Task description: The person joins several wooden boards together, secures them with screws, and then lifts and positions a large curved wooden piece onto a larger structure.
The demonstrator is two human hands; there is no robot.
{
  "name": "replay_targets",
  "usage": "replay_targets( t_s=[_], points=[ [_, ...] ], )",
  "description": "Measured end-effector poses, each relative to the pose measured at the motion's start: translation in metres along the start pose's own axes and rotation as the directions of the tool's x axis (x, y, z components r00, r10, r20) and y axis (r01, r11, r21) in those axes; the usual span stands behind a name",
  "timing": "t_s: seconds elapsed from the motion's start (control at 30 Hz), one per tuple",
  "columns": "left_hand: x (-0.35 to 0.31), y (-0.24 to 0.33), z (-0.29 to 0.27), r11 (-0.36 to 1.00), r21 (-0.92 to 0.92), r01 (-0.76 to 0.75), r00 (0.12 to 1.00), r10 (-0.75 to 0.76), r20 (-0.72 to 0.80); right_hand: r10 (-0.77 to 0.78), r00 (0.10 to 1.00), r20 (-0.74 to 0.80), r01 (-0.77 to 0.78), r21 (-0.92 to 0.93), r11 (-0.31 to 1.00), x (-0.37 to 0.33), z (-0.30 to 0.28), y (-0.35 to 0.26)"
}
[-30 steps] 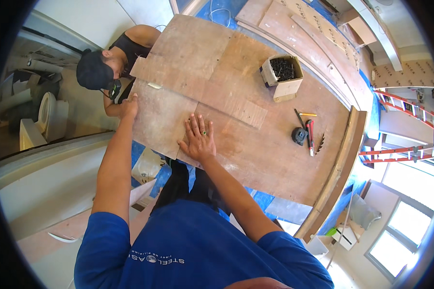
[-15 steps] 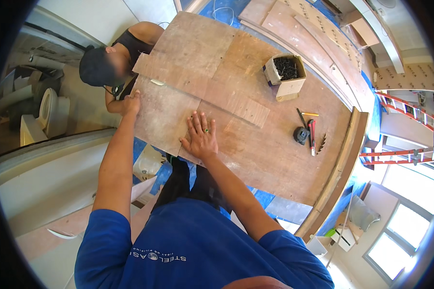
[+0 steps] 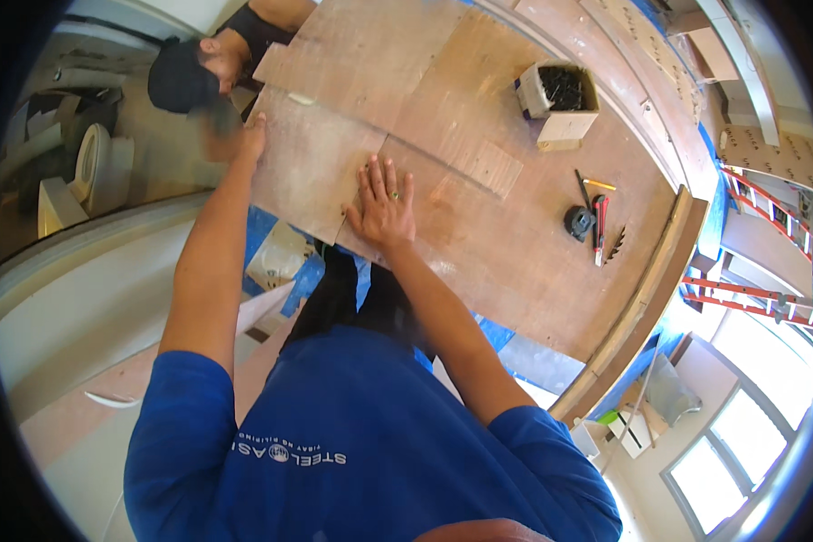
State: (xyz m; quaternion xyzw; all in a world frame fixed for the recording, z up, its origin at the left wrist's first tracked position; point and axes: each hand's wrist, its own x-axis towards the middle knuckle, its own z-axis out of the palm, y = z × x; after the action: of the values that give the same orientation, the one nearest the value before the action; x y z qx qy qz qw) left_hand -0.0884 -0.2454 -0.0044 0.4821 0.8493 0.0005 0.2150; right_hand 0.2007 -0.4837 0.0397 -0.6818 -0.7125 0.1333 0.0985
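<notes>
To your left you see a white toilet (image 3: 108,176); to your right, a red ladder (image 3: 736,287) and a bright window (image 3: 730,452).

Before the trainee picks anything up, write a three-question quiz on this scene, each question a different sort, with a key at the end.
1. Which hand lies flat, fingers spread, on the plywood surface: left or right?
2. True or false: the red utility knife lies beside the black tape measure.
3. What does the open carton hold? a) a white cloth; b) many small dark pieces; c) wooden blocks.

Key:
1. The right hand.
2. True.
3. b.
</notes>
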Motion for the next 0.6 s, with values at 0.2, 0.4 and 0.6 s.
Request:
replay_targets(
  t_s=[0.2,0.4,0.6],
  points=[
    [-0.028,0.025,-0.026,0.987,0.163,-0.016,1.0,0.014,0.012,-0.054,0.983,-0.176,0.065,0.058,0.996,-0.003,0.01,0.007],
    [-0.043,0.025,-0.033,0.996,0.078,-0.041,0.999,0.04,0.014,-0.07,0.974,-0.217,0.089,0.08,0.993,-0.003,0.013,0.008],
    [-0.065,0.039,-0.052,1.0,0.03,0.002,0.999,-0.004,0.048,-0.047,0.987,-0.153,0.055,0.046,0.997,-0.003,0.004,0.002]
  ],
)
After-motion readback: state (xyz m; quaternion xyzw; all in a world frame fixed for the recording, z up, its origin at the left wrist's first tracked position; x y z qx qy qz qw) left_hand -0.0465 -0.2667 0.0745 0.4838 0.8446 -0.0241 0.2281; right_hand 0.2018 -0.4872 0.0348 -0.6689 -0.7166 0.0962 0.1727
